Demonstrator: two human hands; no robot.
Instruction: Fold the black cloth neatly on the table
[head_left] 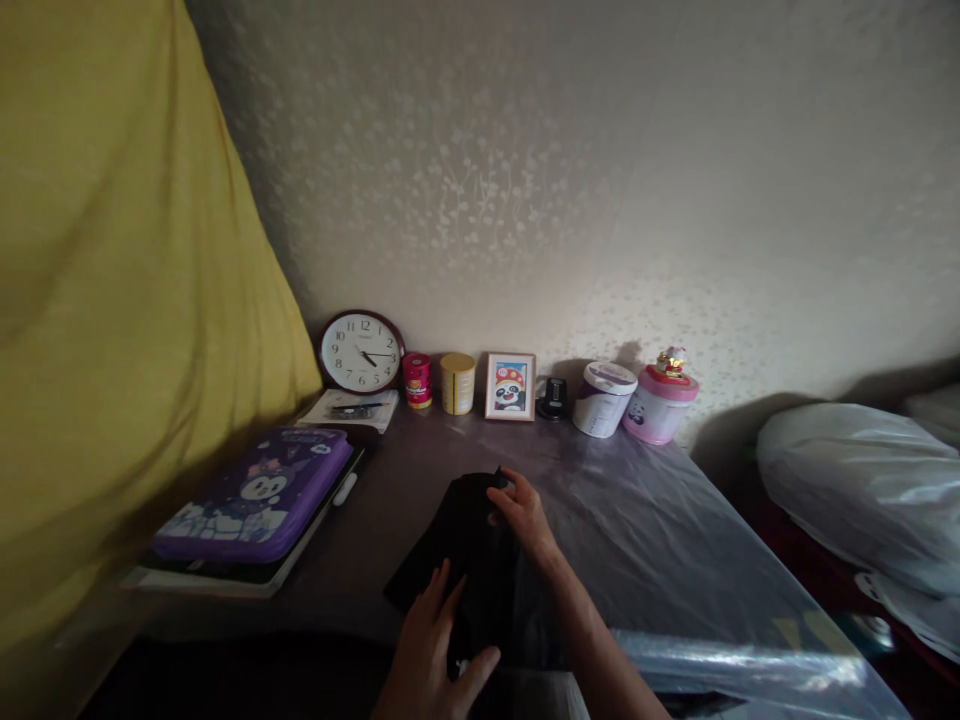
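Note:
A black cloth (466, 520) lies on the table at the front middle; its exact kind does not show, and its near part is dark and partly hidden by my hands. With thumb and fingers my right hand (523, 512) pinches the cloth's far right corner, where a small tip sticks up. Lower down, my left hand (439, 645) rests at the cloth's near left side, fingers stretched and thumb apart. A small whitish spot shows beside the left thumb, too unclear to name.
On the left, a purple case (259, 495) lies on a board or book. Along the wall stand a clock (362, 350), red can (417, 382), yellow can (457, 385), picture frame (510, 387), white tub (604, 400) and pink jar (658, 405). A yellow curtain (135, 280) hangs left.

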